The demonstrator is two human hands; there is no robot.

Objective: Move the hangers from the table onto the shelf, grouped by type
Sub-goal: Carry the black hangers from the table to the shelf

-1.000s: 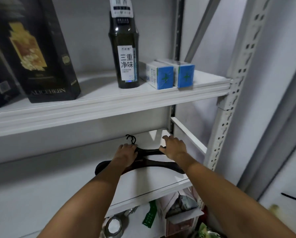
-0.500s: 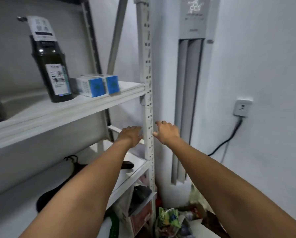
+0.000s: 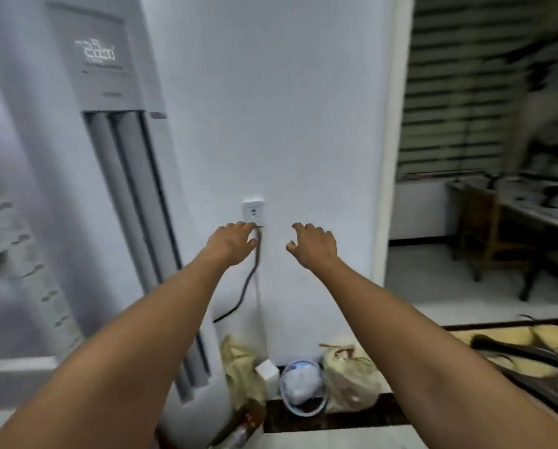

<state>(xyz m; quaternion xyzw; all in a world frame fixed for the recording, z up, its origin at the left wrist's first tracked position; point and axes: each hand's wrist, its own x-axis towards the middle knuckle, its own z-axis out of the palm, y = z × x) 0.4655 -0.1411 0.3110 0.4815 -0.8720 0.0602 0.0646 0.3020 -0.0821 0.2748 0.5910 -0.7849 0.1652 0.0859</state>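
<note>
Both my arms reach forward in front of a white wall. My left hand [image 3: 234, 243] is empty, fingers loosely spread, in front of a wall socket. My right hand [image 3: 313, 246] is empty too, fingers apart and slightly curled. At the lower right edge dark hangers [image 3: 527, 354] lie on a yellowish table surface [image 3: 498, 335], blurred. The white shelf upright [image 3: 22, 264] shows only as a blur at the far left. The hangers on the shelf are out of view.
A tall white air conditioner [image 3: 109, 157] stands left of centre. A socket [image 3: 253, 212] with a dark cable is on the wall. Bags [image 3: 349, 380] and a bowl [image 3: 302, 388] sit on the floor. A doorway at right shows a table with chairs [image 3: 498, 241].
My hands let go of the black hangers on the lower shelf and came away empty. My view swung right from the shelf, past the air conditioner, toward the wall and the table.
</note>
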